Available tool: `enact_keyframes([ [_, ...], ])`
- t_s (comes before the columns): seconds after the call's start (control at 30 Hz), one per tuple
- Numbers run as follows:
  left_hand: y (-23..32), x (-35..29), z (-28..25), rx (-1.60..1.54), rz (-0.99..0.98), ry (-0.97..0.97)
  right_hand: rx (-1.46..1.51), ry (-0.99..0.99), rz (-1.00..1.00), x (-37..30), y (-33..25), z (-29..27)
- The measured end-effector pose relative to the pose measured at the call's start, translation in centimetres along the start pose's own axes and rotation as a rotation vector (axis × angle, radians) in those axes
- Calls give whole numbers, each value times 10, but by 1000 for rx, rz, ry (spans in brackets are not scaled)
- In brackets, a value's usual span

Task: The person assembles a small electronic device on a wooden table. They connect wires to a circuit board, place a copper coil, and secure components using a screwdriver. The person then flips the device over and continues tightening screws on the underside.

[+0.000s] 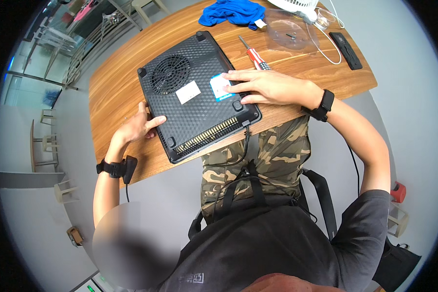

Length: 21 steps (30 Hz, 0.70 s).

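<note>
A black induction cooker [199, 115] lies upside down on the wooden table, tilted at an angle and reaching over the near edge. Its underside shows a round fan grille [171, 74], corner feet, a vent strip [207, 135], a white label [188, 92] and a blue-and-white label [219, 88]. My left hand [140, 126] grips the cooker's left side, thumb on the underside; its other fingers are partly hidden. Across the near right part lies my right hand [267, 87], fingers stretched out, tips over the blue-and-white label. A black cord [247, 138] leaves the near edge.
Beyond my right hand lies a red-and-white-handled screwdriver [257, 58]. Farther back are a blue cloth [231, 12], clear plastic [280, 41] with small metal pieces on it, a white appliance [293, 5] with a cable, and a long black object [345, 50] at the table's right.
</note>
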<state>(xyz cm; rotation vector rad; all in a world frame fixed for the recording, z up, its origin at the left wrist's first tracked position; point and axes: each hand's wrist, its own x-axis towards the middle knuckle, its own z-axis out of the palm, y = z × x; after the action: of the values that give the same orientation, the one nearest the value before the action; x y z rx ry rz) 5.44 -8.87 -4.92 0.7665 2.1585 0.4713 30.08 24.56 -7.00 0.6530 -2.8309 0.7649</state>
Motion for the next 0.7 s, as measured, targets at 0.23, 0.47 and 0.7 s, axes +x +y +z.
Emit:
enact_keyframes([
  [0.23, -6, 6, 0, -5, -45, -39, 39, -45, 39, 1, -2, -3],
  [0.47, 5, 13, -13, 32, -81, -140, 25, -60, 2, 5, -2, -13],
  [0.7, -1, 15, -15, 102, -77, -136, 24, -73, 17, 9, -3, -16],
])
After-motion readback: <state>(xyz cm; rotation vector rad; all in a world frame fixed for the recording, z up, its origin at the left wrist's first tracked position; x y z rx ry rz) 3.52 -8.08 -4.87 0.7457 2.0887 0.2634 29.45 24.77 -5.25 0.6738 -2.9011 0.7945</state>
